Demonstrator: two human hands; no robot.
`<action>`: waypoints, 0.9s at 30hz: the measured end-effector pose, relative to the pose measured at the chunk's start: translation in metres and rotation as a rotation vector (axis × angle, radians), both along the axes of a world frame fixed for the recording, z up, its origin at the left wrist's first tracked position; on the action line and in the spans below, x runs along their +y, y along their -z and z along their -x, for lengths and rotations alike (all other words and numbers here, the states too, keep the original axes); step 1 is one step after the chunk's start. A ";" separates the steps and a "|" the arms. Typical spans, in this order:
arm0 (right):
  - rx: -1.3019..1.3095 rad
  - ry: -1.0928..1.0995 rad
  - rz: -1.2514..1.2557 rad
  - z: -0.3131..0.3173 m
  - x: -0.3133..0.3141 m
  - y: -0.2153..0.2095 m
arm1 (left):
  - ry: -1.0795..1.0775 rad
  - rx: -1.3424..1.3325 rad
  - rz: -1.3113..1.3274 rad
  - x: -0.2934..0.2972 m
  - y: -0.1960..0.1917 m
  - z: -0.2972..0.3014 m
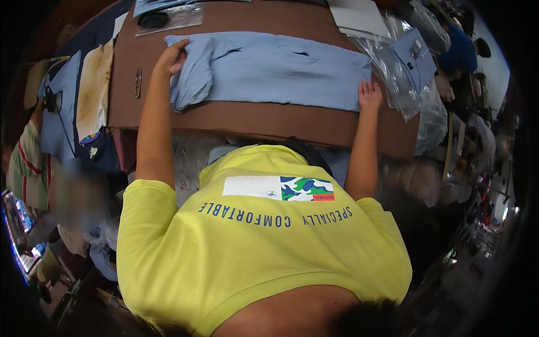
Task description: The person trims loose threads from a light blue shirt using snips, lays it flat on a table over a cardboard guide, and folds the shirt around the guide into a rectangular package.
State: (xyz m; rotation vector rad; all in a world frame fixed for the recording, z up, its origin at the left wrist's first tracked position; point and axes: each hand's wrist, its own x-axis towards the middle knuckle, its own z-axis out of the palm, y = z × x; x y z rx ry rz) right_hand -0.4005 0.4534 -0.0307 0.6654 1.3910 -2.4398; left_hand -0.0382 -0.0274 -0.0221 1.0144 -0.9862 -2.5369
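A light blue shirt (281, 73) lies across the brown table in a long folded strip, its left end bunched and creased. At that left end my left hand (174, 58) is closed on the cloth, thumb over the edge. My right hand (370, 95) rests by the lower right corner, palm up with fingers stretched out; their tips touch or nearly touch the cloth's edge. Both arms are spread wide. Small dark gaps show along the upper part of the cloth.
Thread snips (138, 83) lie left on the brown table (252, 121). Right are a folded blue shirt (414, 56), clear plastic bags (387, 73) and white sheets (359, 17). A black object (152, 20) sits far left. Beyond a stained pad (94, 90), another person holds an iron (51, 100).
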 end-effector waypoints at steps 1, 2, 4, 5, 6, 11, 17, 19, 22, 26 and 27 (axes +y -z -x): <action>0.072 0.002 -0.113 -0.011 -0.009 -0.009 | 0.010 -0.034 0.075 0.005 -0.008 -0.007; 0.143 0.001 -0.223 -0.032 -0.024 -0.025 | 0.017 -0.074 0.152 0.013 -0.019 -0.016; 0.293 -0.198 -0.349 -0.063 -0.031 -0.047 | -0.022 -0.206 0.380 0.037 -0.047 -0.023; 0.363 -0.412 -0.357 -0.074 -0.030 -0.052 | -0.006 -0.255 0.461 0.045 -0.061 -0.032; 0.429 -0.634 -0.358 -0.086 -0.033 -0.057 | 0.005 -0.312 0.541 0.051 -0.074 -0.045; 0.244 -1.564 -0.252 -0.178 -0.120 -0.085 | 0.149 -0.562 0.569 0.070 -0.069 -0.109; -0.046 -1.950 -0.271 -0.267 -0.226 -0.057 | 0.019 -0.302 0.372 0.092 -0.046 -0.111; -0.193 -1.826 -0.265 -0.287 -0.248 -0.047 | -0.011 -0.229 0.317 0.092 -0.039 -0.110; -0.128 -1.719 -0.223 -0.294 -0.263 -0.033 | -0.081 -0.269 0.279 0.091 -0.030 -0.107; -0.015 -1.663 -0.037 -0.255 -0.241 -0.058 | -0.114 -0.243 0.229 0.084 -0.020 -0.114; -0.013 -1.600 0.053 -0.238 -0.226 -0.067 | -0.120 -0.244 0.228 0.084 -0.022 -0.114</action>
